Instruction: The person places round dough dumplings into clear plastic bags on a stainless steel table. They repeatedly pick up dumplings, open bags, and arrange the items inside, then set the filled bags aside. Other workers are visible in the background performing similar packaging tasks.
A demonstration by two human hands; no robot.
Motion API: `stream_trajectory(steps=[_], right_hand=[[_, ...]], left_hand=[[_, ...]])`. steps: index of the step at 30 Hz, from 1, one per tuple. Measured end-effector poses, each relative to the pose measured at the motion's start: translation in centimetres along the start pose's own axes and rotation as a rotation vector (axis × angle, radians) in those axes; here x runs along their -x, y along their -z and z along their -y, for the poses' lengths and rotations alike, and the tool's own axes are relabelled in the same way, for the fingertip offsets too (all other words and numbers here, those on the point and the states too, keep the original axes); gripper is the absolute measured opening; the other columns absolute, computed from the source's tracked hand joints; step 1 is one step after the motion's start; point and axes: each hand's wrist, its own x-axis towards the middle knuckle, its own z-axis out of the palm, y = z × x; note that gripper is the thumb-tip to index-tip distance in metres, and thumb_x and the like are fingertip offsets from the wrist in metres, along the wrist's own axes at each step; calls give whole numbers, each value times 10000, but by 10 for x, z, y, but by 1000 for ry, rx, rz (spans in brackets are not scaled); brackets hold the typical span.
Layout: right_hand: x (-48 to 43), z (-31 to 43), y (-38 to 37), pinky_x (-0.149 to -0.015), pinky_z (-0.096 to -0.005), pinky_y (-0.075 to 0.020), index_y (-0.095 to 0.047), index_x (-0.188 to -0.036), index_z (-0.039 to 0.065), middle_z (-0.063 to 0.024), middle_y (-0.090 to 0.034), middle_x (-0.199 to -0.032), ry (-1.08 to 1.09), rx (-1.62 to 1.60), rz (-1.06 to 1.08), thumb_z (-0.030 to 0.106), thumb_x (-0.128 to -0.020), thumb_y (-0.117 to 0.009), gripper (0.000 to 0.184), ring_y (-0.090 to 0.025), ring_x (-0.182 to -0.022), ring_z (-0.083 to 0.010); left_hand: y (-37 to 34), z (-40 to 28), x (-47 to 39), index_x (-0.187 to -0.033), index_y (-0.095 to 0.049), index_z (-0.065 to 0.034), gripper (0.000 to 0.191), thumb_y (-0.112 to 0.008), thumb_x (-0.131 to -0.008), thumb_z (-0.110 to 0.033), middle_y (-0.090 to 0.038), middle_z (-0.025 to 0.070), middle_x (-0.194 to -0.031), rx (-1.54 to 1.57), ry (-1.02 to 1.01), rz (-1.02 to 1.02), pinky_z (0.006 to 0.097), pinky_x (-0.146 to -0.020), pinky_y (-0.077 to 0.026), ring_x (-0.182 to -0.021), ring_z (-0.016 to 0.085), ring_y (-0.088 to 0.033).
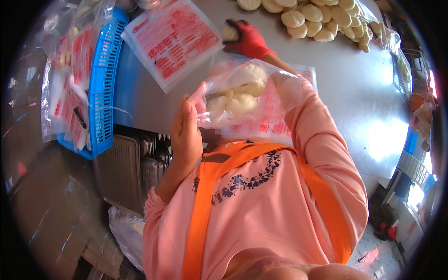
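My bare left hand (pixel 189 122) holds the left end of a clear plastic bag (pixel 280 87) above the near edge of the metal table. Inside the bag several pale steamed buns (pixel 241 103) lie together. My right hand (pixel 246 38), in a red glove with dark fingers, reaches past the bag and grips a single bun (pixel 230 34) low over the table. That bun is beside the right edge of a stack of printed plastic bags (pixel 175 43). More red-printed bags (pixel 276 127) lie beneath the held bag, partly hidden by it and by my right sleeve.
A large heap of buns (pixel 315 19) covers the far right part of the metal table (pixel 353 91). At the left stands a blue plastic basket (pixel 101 94) with packaging bags in it. Metal trays (pixel 120 164) stand below the table edge, near a plastic-wrapped bundle (pixel 127 231).
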Motion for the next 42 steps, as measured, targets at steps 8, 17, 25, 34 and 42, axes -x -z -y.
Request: stream_trajectory(steps=[8, 17, 25, 34, 42], right_hand=[[102, 99, 182, -716, -305, -516, -432, -1347, 55, -158, -521, -1304, 214, -1291, 645, 361, -823, -613, 634, -635, -930, -244], [129, 113, 152, -772, -419, -488, -577, -1192, 126, -136, -615, -1068, 301, 119, -284, 348, -760, -717, 506, -597, -912, -354], [147, 133, 162, -597, -276, -494, -599, -1012, 21, -77, -620, -760, -96, -812, 12, 64, -847, -633, 175, -612, -627, -148], [108, 29, 147, -898, -280, -467, -579, -1203, 27, -50, -630, -1119, -110, -1124, 251, 91, -826, -692, 398, -561, -1001, -112], [-7, -82, 99, -1007, -455, -394, -455, -1357, 264, -146, -319, -1459, -221, 823, -91, 411, -720, -736, 710, -315, -1319, -379]], left_hand=[[-4, -3, -2, -1267, -545, 21, 449, -386, -1015, -314, -513, -13, -924, -59, -60, 35, 231, -761, -366, -847, 79, -426], [3, 14, 1, -1284, -533, -5, 394, -378, -1021, -254, -481, -25, -870, 53, -90, -54, 192, -681, -346, -751, 56, -394], [12, -11, 11, -1293, -529, -6, 497, -427, -990, -386, -459, -40, -911, 100, -133, -165, 190, -660, -350, -782, 51, -410], [2, 5, -9, -1249, -556, 29, 471, -396, -1008, -343, -445, -25, -845, 71, -26, -88, 212, -680, -343, -758, 67, -394], [5, 6, -9, -1277, -515, 53, 513, -403, -1003, -366, -490, -4, -895, 97, 23, -82, 253, -696, -373, -809, 99, -434]])
